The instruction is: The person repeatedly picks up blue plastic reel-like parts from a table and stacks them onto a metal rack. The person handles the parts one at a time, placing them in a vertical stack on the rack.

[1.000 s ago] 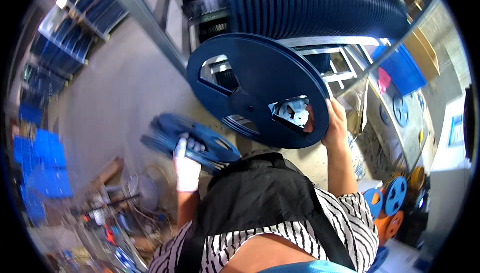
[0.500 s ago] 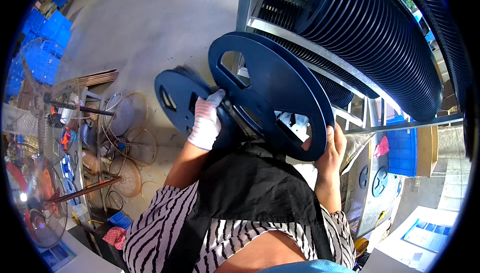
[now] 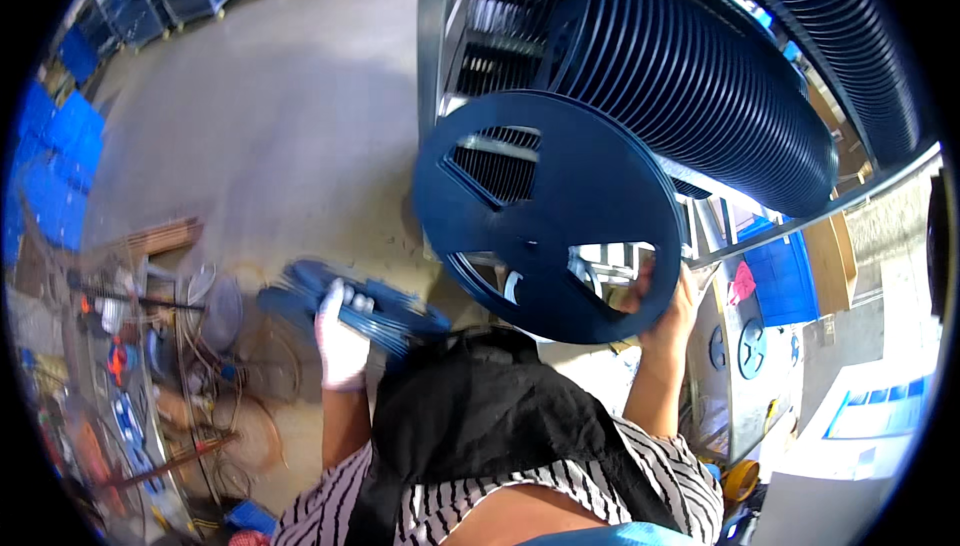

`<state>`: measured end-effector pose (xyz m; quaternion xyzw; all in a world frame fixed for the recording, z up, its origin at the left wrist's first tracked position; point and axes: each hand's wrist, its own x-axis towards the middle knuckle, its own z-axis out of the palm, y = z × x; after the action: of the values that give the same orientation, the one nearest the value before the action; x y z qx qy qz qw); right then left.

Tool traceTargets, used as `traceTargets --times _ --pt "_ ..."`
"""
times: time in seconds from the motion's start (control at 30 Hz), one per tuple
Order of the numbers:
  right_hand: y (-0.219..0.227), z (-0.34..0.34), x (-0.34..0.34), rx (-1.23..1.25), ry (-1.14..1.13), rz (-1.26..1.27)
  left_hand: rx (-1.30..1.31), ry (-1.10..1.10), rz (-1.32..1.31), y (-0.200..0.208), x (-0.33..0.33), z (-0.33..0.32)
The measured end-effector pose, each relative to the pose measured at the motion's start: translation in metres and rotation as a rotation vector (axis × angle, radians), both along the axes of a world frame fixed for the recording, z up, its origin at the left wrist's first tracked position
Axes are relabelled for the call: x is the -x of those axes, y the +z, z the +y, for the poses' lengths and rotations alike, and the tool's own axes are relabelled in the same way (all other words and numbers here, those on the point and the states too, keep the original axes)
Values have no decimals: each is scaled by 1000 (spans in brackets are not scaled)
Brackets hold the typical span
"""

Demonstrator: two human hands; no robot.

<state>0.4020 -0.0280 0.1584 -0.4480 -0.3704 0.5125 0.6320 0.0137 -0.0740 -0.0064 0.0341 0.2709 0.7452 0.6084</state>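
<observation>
Blue bins (image 3: 62, 171) are stacked far to the left of the big dark-blue reel (image 3: 548, 216). Also well left of that reel, but lower, we see brown flat boards (image 3: 165, 238) and a blurred clutter of stands and round pieces (image 3: 222, 311). Below and left of the reel, our white-gloved left hand (image 3: 343, 341) is curled round some smaller blue reels (image 3: 395, 319), tilted and blurred; how many, we cannot tell. Our black apron (image 3: 490, 406) lies directly below the big reel, which slants in front of us, its cut-out windows showing what is behind. Above the reel and to its right, a metal rack (image 3: 432, 46) carries long rows of dark discs (image 3: 690, 96). At the reel's right edge, our bare right hand (image 3: 675, 311) grips the rim, fingertips visible through a window. Farther right of the reel, we find a pink piece (image 3: 742, 284) beside a blue crate (image 3: 785, 281), and, lower, a white table (image 3: 820, 486).
</observation>
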Motion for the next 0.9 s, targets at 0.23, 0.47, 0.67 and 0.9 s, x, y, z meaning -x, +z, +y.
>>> traceTargets --times 0.23,0.47,0.67,0.9 --pt "17 20 13 -332 -346 -37 283 122 -55 -40 40 11" --pt "17 102 80 -500 -507 -233 342 96 -1 -34 65 47" --pt "33 159 144 -530 -790 -591 271 -56 63 -27 77 73" --pt "23 209 158 -587 -980 -798 293 -143 60 -38 95 80"
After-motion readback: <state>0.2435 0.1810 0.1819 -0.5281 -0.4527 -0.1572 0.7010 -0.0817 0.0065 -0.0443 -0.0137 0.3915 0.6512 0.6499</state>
